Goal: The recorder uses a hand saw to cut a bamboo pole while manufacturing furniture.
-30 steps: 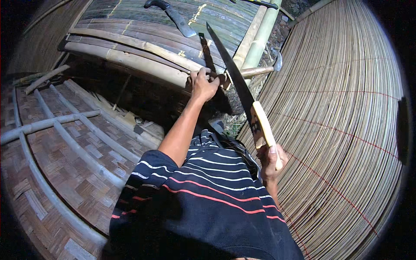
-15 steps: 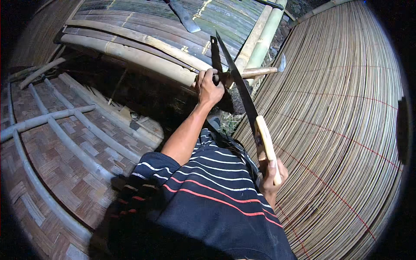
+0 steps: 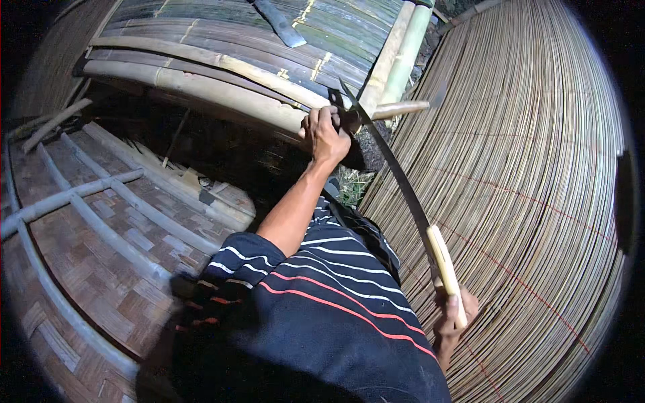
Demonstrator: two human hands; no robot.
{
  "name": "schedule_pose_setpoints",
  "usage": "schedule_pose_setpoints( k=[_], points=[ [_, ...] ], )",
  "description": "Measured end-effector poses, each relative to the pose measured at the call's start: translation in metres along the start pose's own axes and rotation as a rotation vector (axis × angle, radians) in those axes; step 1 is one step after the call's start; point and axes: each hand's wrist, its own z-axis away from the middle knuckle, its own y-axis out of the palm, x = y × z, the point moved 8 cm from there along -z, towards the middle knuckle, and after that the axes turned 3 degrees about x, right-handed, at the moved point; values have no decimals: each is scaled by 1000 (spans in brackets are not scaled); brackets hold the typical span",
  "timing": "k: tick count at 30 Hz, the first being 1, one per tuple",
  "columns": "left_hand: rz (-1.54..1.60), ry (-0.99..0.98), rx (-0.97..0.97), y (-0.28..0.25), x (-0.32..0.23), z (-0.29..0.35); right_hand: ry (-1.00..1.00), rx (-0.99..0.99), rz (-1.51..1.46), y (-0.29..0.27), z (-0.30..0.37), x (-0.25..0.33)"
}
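My right hand (image 3: 458, 310) is wrapped round the pale handle of a handsaw (image 3: 403, 178), low on the right. Its long dark blade runs up and left to the corner of a bamboo platform (image 3: 201, 84), where it lies across or just over the bamboo. Beside the blade, my left hand (image 3: 326, 138) is closed on the end of the front bamboo pole (image 3: 222, 94). Just right of the blade tip, a short bamboo piece (image 3: 402, 109) juts out from the corner. Where the saw teeth meet the bamboo is hard to make out.
A flat-bladed tool (image 3: 281, 23) lies on the platform slats. Along the right side stands a screen of thin canes (image 3: 531, 154) bound with red cord. On the left is a woven bamboo panel (image 3: 87, 262) with pole ribs. Shadow fills the space under the platform.
My right hand has drawn the saw back, down and to the right, and the blade now looks bowed. My left hand stays on the pole end.
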Motion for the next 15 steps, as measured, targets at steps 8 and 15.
schedule_pose_setpoints(
  k=[8, 15],
  points=[
    [46, 113, -8, -11, -3, 6, 79, -166, -130, -33, 6, -21],
    [-196, 341, 110, -13, -20, 10, -85, -346, 16, 2, -53, 14]
  ],
)
